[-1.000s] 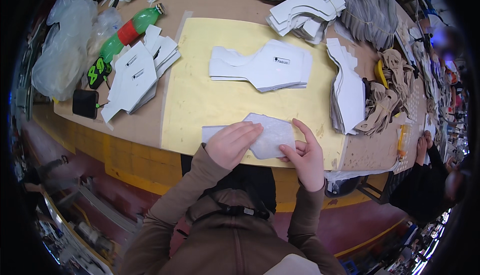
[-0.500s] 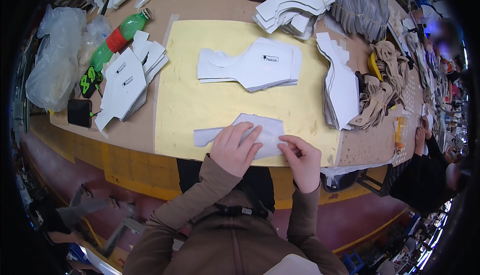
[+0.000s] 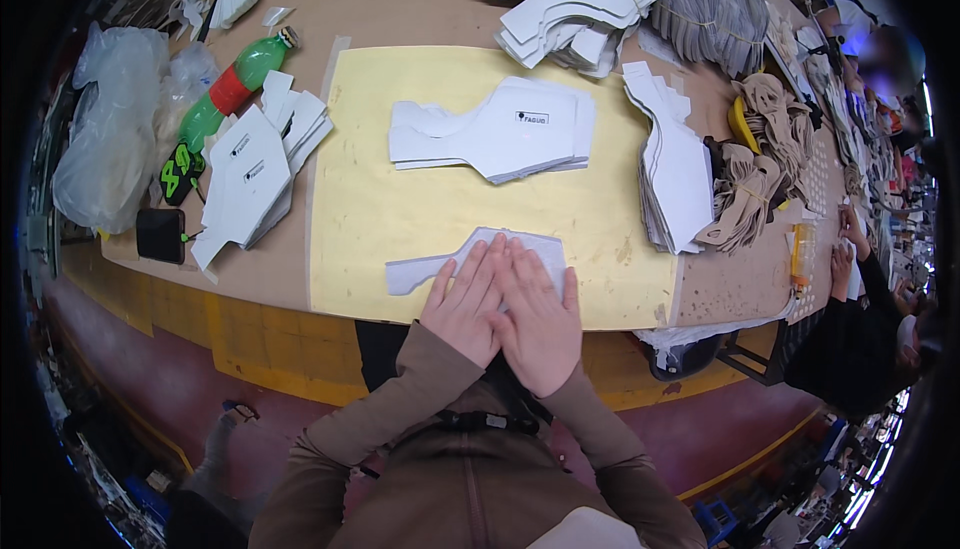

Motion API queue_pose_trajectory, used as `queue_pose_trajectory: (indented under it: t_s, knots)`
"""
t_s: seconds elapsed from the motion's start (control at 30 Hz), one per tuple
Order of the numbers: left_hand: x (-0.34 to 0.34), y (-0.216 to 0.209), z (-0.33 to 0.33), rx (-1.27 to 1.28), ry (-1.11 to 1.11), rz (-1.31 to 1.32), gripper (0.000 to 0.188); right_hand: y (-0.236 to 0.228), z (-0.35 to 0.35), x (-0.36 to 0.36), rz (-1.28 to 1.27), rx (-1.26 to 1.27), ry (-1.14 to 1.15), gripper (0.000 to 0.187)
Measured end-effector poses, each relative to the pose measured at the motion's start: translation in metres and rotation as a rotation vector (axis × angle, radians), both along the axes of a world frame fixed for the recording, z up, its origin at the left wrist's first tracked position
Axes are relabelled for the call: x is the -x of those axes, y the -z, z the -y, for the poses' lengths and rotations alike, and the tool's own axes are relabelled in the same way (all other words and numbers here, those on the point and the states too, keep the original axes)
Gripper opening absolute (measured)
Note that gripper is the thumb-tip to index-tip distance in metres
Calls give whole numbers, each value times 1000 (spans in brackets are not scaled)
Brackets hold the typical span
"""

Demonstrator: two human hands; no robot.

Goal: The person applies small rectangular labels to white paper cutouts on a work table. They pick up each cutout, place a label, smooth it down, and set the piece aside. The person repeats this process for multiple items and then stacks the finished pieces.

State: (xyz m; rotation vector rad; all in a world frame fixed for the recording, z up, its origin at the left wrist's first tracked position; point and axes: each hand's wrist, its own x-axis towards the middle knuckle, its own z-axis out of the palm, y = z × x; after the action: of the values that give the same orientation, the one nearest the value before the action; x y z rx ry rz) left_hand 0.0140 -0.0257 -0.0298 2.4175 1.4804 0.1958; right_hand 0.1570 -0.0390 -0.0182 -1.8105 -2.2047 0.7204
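Note:
A thin grey cut-out piece (image 3: 420, 271), narrow at its left and broad at its right, lies flat on a yellow sheet (image 3: 350, 199) near the table's front edge. My left hand (image 3: 465, 299) rests on the middle of it with the fingers stretched out. Beside it, touching, my right hand (image 3: 538, 314) lies flat on the broad right part, its thumb standing apart at the edge. Both hands cover much of the piece. Farther back on the same sheet is a stack of white cut-out pieces (image 3: 500, 134) of a similar outline.
White pieces (image 3: 245, 184) are piled at the left, by a green bottle (image 3: 255, 59), a plastic bag (image 3: 110, 149) and a phone (image 3: 160, 234). To the right stand another white stack (image 3: 670, 169) and tan bundled pieces (image 3: 745, 194). A co-worker (image 3: 840, 349) works at the far right.
My right hand has let go of the grey piece's right edge and moved left, now lying flat beside my left hand. The left hand's fingers have straightened on the piece.

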Motion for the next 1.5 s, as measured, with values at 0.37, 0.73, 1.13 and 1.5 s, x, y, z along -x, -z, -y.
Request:
queue_pose_trajectory:
  t_s: [0.37,0.73,1.13,1.5]
  knots:
    - [12,9,5,-84,125,217,61,10,1,-42,215,-115,68,59]
    - [114,-52,-13,11,-394,904,32,-2,-4,-52,-358,-241,308,40]
    - [146,-40,-140,-480,-467,589,41,16,-10,-23,-57,-464,153,33]
    - [-5,34,-145,-408,-232,340,64,18,-12,-18,-36,-517,211,30]
